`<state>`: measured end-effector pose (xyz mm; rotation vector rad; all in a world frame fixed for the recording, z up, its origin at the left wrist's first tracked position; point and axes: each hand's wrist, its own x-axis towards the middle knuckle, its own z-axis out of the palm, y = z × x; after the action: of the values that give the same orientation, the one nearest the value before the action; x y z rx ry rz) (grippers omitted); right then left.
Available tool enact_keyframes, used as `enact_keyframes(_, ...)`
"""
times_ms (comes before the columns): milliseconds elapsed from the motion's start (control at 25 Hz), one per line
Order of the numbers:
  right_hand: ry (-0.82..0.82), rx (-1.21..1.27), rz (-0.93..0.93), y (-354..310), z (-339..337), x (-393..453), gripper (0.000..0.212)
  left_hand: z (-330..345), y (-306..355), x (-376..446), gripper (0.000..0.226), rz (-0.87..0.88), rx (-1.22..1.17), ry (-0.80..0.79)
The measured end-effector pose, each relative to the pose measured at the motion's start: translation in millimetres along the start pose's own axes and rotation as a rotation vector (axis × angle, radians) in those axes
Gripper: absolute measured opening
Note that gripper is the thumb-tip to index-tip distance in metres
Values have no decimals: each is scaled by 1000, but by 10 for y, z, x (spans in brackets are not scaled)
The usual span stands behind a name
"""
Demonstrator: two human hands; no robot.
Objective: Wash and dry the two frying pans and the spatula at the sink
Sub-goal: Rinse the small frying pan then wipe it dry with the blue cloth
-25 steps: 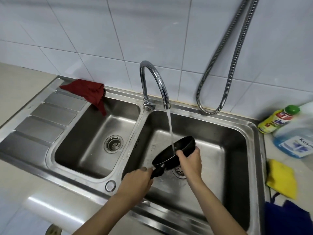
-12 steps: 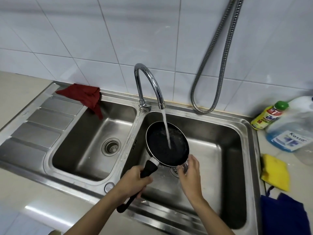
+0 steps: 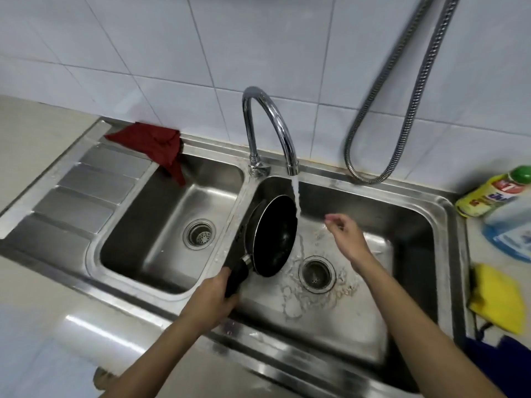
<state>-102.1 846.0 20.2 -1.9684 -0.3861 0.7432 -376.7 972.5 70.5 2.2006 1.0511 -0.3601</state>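
The task looks to be in its early-to-middle stretch — one frying pan (image 3: 271,235) is under way and nothing shows as dried yet. The left hand (image 3: 211,301) grasps the pan's black handle (image 3: 236,278) and holds the pan tilted on edge over the right basin of the sink (image 3: 439,222), its dark inside turned toward the stream. Water (image 3: 296,196) runs from the faucet (image 3: 268,130) and falls just past the pan's upper rim, landing on the basin floor near the drain (image 3: 316,272), where wet streaks spread. The right hand (image 3: 343,234) hovers free beside the stream, fingers loosely bent, holding nothing and apart from the pan.

Judging from this, the pan is being rinsed or drained; whether it has been soaped cannot be told. The second pan and the spatula are not in view, so their state is unknown. Drying is still ahead — a red cloth (image 3: 156,146) lies at the sink's back left corner, and a yellow cloth (image 3: 497,300) and a dish soap bottle (image 3: 494,195) sit on the table at the right.
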Motion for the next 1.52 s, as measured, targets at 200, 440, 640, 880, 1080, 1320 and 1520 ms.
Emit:
enact_keyframes(200,-382,-314,-481,-1078,383,931,33,-32,-72,71,28,36,89,34)
enact_keyframes(440,-741,-592,-765,-1325,771,1447,35,-124,-120,187,30,76,143,78)
enact_keyframes(640,-482,-629,-903,-1279,951,1507,24,-152,-140,190,28,94,191,93)
enact_keyframes(880,-313,-269,-537,-1361,819,1286,13,-215,-180,156,20,125,242,86)
enact_keyframes(1080,-150,-281,-474,-909,383,724,20,-319,-150,171,13,63,55,-13)
enact_keyframes(1320,296,-328,-311,534,-791,-962,13,-148,286,13,25,60,-331,-293)
enact_keyframes(1520,661,-855,291,1615,-1334,-2151,74,107,658,-64,13,133,-401,-458)
